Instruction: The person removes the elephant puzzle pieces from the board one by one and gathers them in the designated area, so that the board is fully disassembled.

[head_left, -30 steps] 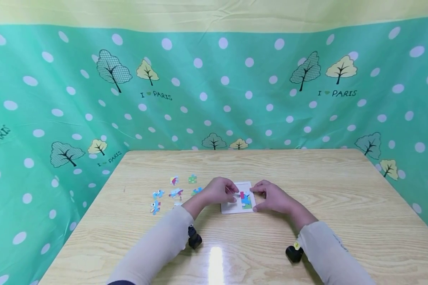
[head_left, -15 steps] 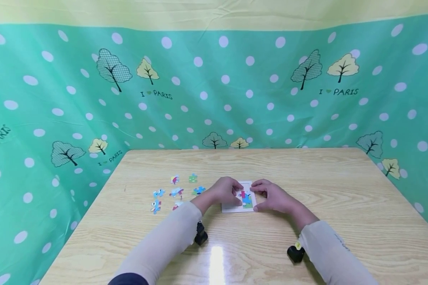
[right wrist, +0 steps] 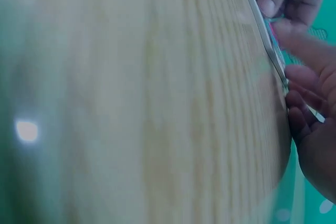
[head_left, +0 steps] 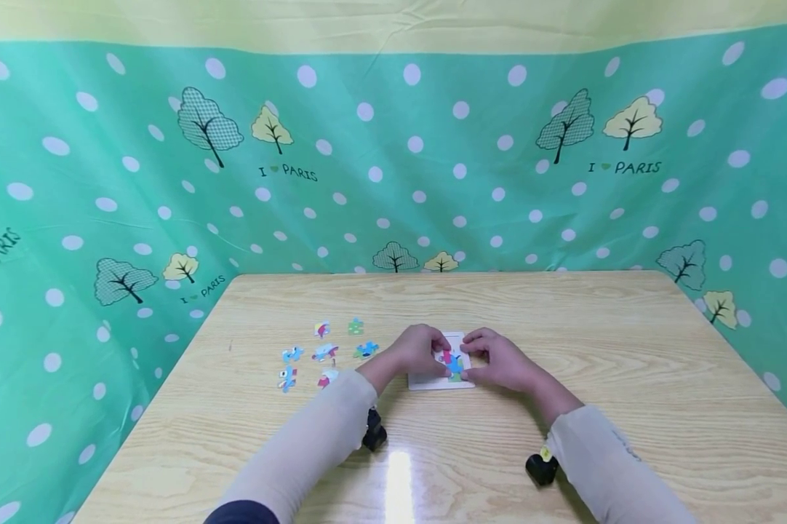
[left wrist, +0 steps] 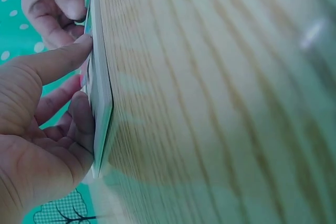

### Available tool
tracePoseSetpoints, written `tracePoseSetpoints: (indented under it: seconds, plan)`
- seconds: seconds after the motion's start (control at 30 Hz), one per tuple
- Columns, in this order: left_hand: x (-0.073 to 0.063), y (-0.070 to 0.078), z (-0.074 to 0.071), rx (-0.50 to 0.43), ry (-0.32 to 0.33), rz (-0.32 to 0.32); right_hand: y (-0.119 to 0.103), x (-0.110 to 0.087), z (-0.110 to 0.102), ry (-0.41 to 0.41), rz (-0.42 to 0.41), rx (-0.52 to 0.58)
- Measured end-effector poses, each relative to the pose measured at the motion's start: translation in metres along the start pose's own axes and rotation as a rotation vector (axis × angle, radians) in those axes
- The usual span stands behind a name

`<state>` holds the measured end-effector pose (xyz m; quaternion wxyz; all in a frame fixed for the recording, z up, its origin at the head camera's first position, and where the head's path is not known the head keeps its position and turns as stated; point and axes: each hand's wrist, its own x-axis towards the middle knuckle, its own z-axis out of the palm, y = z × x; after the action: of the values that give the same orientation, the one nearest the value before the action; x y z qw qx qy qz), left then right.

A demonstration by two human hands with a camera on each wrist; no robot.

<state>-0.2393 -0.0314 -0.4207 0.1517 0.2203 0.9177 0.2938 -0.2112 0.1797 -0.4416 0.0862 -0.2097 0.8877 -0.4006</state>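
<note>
A white puzzle tray (head_left: 426, 384) lies on the table with blue, red and green jigsaw pieces (head_left: 455, 365) at its right side. Over its left part, my left hand (head_left: 420, 348) pinches a jigsaw piece with red on it (head_left: 446, 357) between thumb and fingers. My right hand (head_left: 500, 362) reaches in from the right, its thumb and bent fingers on either side of the blue-green pieces at the tray's right edge. In the left wrist view my left thumb (left wrist: 81, 45) lies on the pieces. The fingers hide much of the joint.
Several loose jigsaw pieces lie to the left, among them a green one (head_left: 356, 327), a blue one (head_left: 366, 350) and a blue-and-white one (head_left: 286, 378). The wooden table (head_left: 564, 313) meets a green dotted curtain (head_left: 328, 218) at the back.
My left hand has moved right, bringing the red-marked piece against the blue-green ones. My right thumb has shifted from the tray's near corner inward onto the pieces.
</note>
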Motion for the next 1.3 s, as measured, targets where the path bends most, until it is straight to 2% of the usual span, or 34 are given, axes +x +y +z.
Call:
tracePoseSetpoints:
  seconds: [0.1,0.37,0.57,0.63,0.83,0.9,1.07,1.2,1.3]
  plan:
    - [0.000,0.000,0.000,-0.027,0.003,-0.005,-0.001,0.001,0.002,0.022,-0.001,-0.011]
    - [0.002,-0.005,0.003,-0.192,0.022,-0.030,-0.004,0.001,0.002,0.026,0.002,-0.024]
    - [0.004,-0.009,0.001,-0.306,0.001,-0.039,-0.007,0.001,0.002,0.024,-0.003,-0.030]
    - [0.004,-0.012,0.000,-0.374,-0.005,-0.051,-0.008,0.001,0.002,0.025,-0.007,-0.027]
    - [0.002,-0.020,-0.003,-0.676,0.028,-0.132,-0.010,0.001,0.002,0.028,-0.002,-0.035]
    - [0.001,-0.022,-0.004,-0.732,0.033,-0.142,-0.010,0.001,0.002,0.026,0.007,-0.041]
    - [-0.005,-0.027,-0.007,-0.715,0.039,-0.112,-0.009,0.001,0.003,0.022,0.044,-0.046]
    - [-0.015,-0.033,-0.013,-0.664,0.042,-0.076,-0.009,0.000,0.004,0.023,0.046,-0.047]
    - [-0.023,-0.038,-0.019,-0.668,0.024,-0.055,-0.008,0.000,0.004,0.025,0.034,-0.053]
